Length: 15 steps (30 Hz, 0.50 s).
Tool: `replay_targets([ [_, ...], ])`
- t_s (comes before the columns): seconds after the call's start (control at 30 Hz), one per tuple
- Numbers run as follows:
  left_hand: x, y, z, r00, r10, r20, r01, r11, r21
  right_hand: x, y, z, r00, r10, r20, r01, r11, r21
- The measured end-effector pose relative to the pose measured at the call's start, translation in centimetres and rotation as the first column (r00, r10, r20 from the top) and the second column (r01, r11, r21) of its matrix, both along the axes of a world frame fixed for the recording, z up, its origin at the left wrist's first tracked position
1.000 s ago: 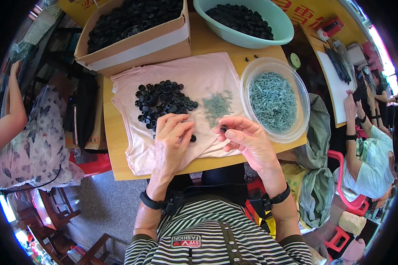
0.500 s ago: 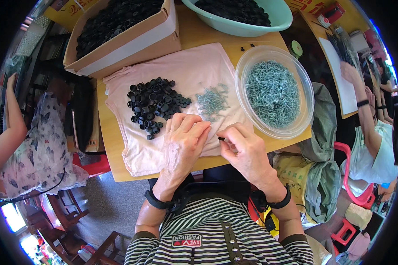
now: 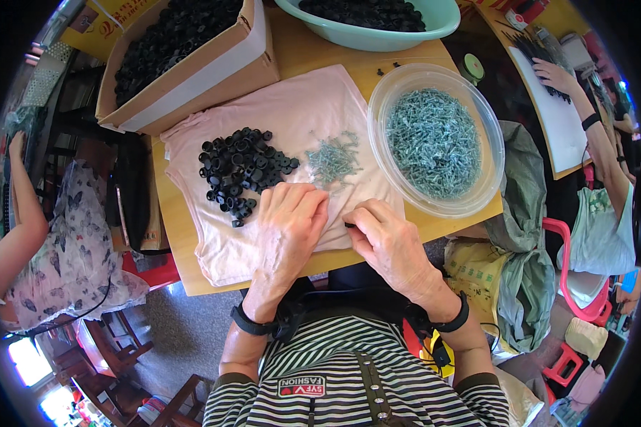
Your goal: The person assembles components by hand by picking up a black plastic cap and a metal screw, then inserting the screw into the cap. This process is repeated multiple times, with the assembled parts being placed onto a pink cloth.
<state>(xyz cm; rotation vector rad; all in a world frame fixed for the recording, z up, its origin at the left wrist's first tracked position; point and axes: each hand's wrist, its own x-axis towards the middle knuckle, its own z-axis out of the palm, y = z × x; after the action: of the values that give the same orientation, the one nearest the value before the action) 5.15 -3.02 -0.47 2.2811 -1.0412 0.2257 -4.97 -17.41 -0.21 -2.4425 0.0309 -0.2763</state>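
Pinching a small black part (image 3: 350,225) between closed fingers, the right hand (image 3: 388,242) rested on the pink cloth (image 3: 278,107) at the bench's (image 3: 174,235) near edge. The left hand (image 3: 288,224) lay just beside it, fingers curled down on the cloth; I cannot tell whether they gripped anything. Beyond sat black caps (image 3: 242,171), loose screws (image 3: 332,158), and a screw-filled clear bowl (image 3: 434,139).

Left hand (image 3: 288,224) lies flat; right hand (image 3: 388,238) curls, fingertips pinched.
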Motion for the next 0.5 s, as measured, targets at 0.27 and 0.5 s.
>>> replay_targets([
  [0.27,-1.2,1.8,0.8,0.941,-0.018,-0.337,-0.071,0.966,-0.250,-0.6,-0.1,0.8,0.963,-0.057,-0.262,0.242,0.609,0.755],
  [0.5,-3.4,2.7,1.5,0.514,-0.411,-0.753,-0.320,0.722,-0.613,-0.5,-0.7,1.4,0.956,0.157,-0.249,0.265,-0.085,0.961],
])
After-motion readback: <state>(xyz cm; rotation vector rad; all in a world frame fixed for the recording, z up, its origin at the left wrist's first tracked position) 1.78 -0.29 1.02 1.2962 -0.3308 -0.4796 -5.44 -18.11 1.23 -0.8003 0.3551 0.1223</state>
